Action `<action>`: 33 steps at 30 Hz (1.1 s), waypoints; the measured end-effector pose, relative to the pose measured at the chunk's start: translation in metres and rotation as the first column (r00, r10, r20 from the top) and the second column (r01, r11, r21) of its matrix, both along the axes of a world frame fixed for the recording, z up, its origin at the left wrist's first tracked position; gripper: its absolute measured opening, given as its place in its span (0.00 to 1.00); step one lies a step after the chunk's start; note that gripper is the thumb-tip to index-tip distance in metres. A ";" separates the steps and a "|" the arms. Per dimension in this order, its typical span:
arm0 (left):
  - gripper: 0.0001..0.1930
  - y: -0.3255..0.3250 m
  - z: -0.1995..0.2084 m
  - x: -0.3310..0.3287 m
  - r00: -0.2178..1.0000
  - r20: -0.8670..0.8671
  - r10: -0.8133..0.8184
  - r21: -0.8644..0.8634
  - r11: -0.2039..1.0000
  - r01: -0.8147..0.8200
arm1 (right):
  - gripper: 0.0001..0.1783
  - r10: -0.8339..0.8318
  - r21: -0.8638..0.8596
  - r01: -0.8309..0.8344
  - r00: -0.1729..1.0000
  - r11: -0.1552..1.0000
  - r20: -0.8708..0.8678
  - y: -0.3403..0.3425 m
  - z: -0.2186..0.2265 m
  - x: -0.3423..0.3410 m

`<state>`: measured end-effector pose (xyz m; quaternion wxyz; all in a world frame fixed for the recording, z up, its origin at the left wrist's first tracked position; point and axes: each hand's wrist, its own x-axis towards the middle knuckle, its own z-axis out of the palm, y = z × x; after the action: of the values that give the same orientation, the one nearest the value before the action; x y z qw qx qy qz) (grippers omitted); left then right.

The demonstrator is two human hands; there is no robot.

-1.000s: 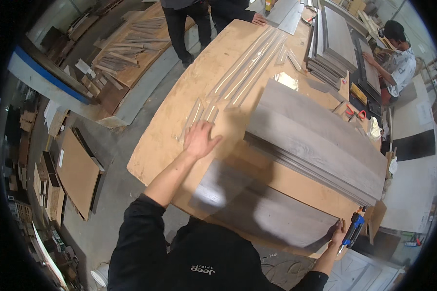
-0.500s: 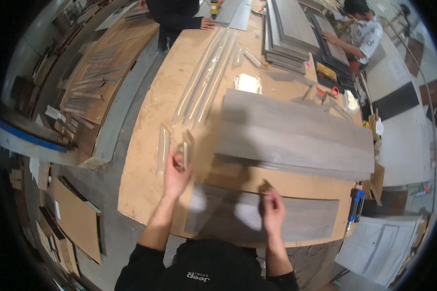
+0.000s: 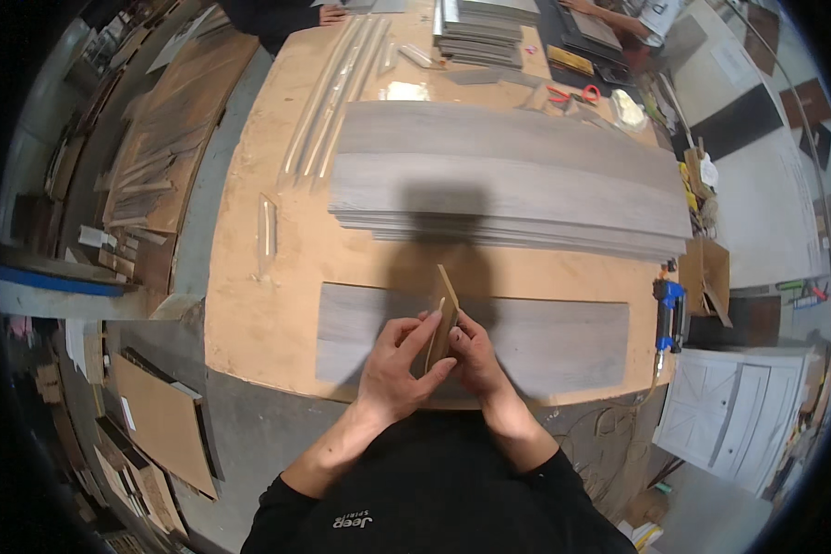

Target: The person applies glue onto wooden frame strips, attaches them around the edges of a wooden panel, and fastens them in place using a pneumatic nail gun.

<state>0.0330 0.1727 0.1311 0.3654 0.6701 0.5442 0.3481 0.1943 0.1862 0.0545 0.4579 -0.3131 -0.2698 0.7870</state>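
Observation:
My left hand [image 3: 400, 367] and my right hand [image 3: 477, 358] meet in front of my body. Between their fingers stands a small wooden strip [image 3: 447, 309], tilted on its narrow edge with its pointed end up. A second small piece seems pressed against it, but my fingers hide most of the joint. Both hands are closed on the wood. Below them a grey wood-grain board [image 3: 554, 342] lies flat along the near table edge. A short strip with a pale bead of glue [image 3: 267, 231] lies to the left.
A stack of wide grey boards [image 3: 517, 166] lies beyond my hands. Long glue-beaded strips [image 3: 328, 111] are at far left. Red-handled pliers [image 3: 577, 94] and a blue tool [image 3: 669, 314] lie at right. Co-workers' hands [image 3: 331, 14] show at the far side.
My hands, apart before with a small piece in each, have come together over the near board. The left moved right, away from the glued strips. The view has shifted.

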 end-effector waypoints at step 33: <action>0.25 -0.002 0.024 0.224 0.823 -0.392 -0.411 0.280 0.799 0.532 | 0.33 -0.356 0.064 0.416 0.839 0.907 -0.412 -0.090 -0.015 0.200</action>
<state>0.2573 0.1706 0.1547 0.2145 0.8892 0.3306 0.2323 0.3946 0.0960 0.0392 0.6743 -0.1619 -0.1629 0.7018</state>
